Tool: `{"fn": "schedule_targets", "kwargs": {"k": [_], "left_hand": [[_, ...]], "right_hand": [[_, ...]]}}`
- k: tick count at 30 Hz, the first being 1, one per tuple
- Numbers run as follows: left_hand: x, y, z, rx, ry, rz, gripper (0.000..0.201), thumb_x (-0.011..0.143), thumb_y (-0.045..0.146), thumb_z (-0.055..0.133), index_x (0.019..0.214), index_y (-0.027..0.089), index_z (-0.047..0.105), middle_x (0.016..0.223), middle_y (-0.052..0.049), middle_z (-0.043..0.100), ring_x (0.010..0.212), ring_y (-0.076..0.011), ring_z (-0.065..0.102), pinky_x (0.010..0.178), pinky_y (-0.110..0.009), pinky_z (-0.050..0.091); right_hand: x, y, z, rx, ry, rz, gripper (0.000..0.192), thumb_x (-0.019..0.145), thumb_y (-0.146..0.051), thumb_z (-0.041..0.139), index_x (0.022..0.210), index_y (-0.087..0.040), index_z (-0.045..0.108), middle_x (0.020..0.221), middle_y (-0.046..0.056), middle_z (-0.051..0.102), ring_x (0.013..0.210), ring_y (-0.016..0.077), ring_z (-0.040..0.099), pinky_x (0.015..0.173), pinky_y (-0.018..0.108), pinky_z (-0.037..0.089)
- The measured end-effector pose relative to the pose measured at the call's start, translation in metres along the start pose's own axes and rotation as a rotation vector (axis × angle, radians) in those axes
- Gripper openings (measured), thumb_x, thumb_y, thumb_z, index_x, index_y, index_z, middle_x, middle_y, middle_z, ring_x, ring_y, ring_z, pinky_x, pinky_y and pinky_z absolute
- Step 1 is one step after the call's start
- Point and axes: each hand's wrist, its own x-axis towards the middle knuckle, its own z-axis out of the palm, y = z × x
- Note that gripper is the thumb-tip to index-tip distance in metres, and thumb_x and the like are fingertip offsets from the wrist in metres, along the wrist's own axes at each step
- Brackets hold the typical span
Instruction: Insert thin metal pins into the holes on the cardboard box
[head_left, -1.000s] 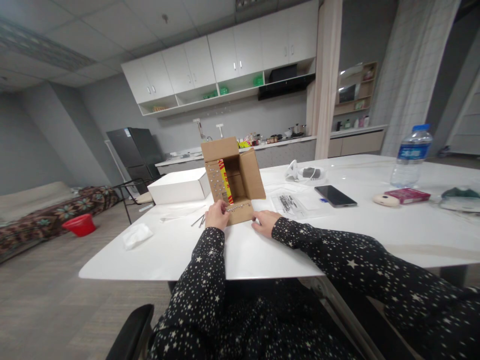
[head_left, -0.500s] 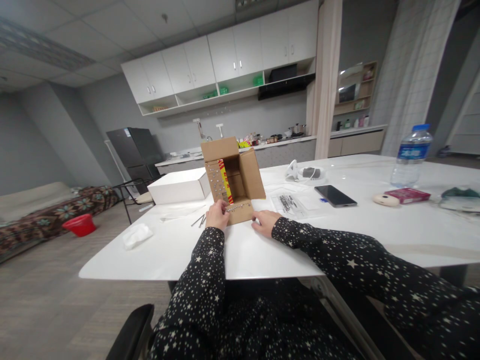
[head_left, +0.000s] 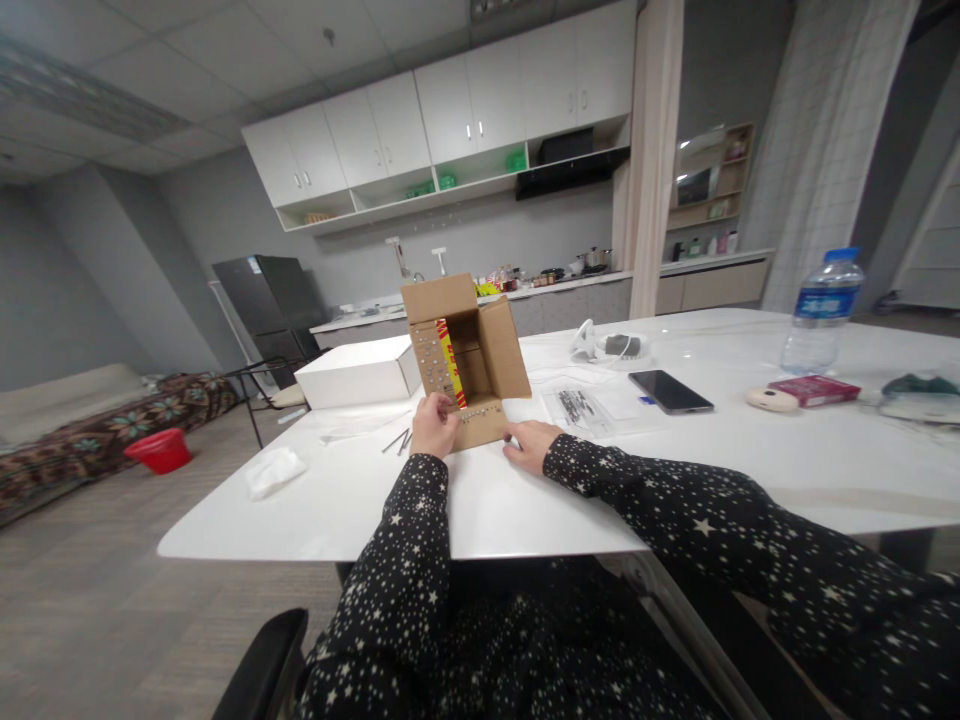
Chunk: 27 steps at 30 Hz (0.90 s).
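Observation:
A brown cardboard box (head_left: 504, 350) lies open toward me on the white table, its flaps spread. Small shiny bead-like pieces dot its left flap and form a row on the front flap. At the corner between those two flaps is my left hand (head_left: 435, 427), its fingers bent together against the cardboard; whatever small thing they may pinch is hidden. My right hand (head_left: 531, 446) rests on the tabletop, with its thumb and forefinger at the right corner of the front flap. Beside my left hand lie thin dark sticks (head_left: 397, 440).
Left of the box are a white box (head_left: 352, 375) and crumpled tissue (head_left: 274, 470). To the right are a clear plastic packet (head_left: 585, 410), a phone (head_left: 670, 391), a white corded device (head_left: 611, 345), a pink box (head_left: 814, 390) and a water bottle (head_left: 821, 310).
My left hand's fingers have shifted slightly at the left flap's lower edge. My right hand and the box look unmoved.

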Motion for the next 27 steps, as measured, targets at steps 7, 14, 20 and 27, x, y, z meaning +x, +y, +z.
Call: {"fn": "schedule_targets", "kwargs": {"k": [7, 14, 20, 27], "left_hand": [[-0.001, 0.012, -0.006, -0.114, 0.142, 0.094, 0.014, 0.064, 0.01, 0.05, 0.074, 0.019, 0.053, 0.07, 0.001, 0.049, 0.067, -0.0119, 0.049, 0.066, -0.024, 0.042], [-0.003, 0.011, 0.003, -0.181, -0.145, 0.036, 0.016, 0.062, 0.012, 0.05, 0.076, 0.019, 0.053, 0.067, 0.003, 0.05, 0.061, -0.009, 0.047, 0.059, -0.021, 0.041], [-0.008, 0.011, 0.008, -0.257, -0.347, 0.036, 0.016, 0.062, 0.012, 0.05, 0.076, 0.018, 0.052, 0.06, 0.006, 0.041, 0.055, -0.0069, 0.041, 0.051, -0.019, 0.034], [-0.012, 0.012, 0.011, -0.192, -0.445, 0.15, 0.016, 0.062, 0.014, 0.052, 0.077, 0.018, 0.054, 0.061, 0.006, 0.046, 0.055, -0.0071, 0.042, 0.054, -0.019, 0.036]], "right_hand": [[0.0, -0.001, -0.001, 0.002, -0.001, 0.0, 0.032, 0.081, -0.037, 0.042, 0.103, -0.023, 0.06, 0.097, 0.009, 0.067, 0.088, 0.0242, 0.062, 0.067, 0.032, 0.043], [0.0, -0.001, -0.001, 0.001, 0.001, 0.001, 0.032, 0.082, -0.037, 0.041, 0.103, -0.023, 0.06, 0.098, 0.009, 0.067, 0.088, 0.0243, 0.062, 0.067, 0.032, 0.043], [0.0, -0.001, -0.001, 0.0, -0.002, 0.003, 0.032, 0.082, -0.038, 0.041, 0.103, -0.022, 0.06, 0.098, 0.009, 0.066, 0.088, 0.0246, 0.062, 0.068, 0.032, 0.043], [0.001, -0.002, -0.001, 0.004, 0.001, -0.011, 0.032, 0.081, -0.039, 0.041, 0.102, -0.022, 0.06, 0.096, 0.009, 0.067, 0.089, 0.0246, 0.062, 0.067, 0.032, 0.044]]}}
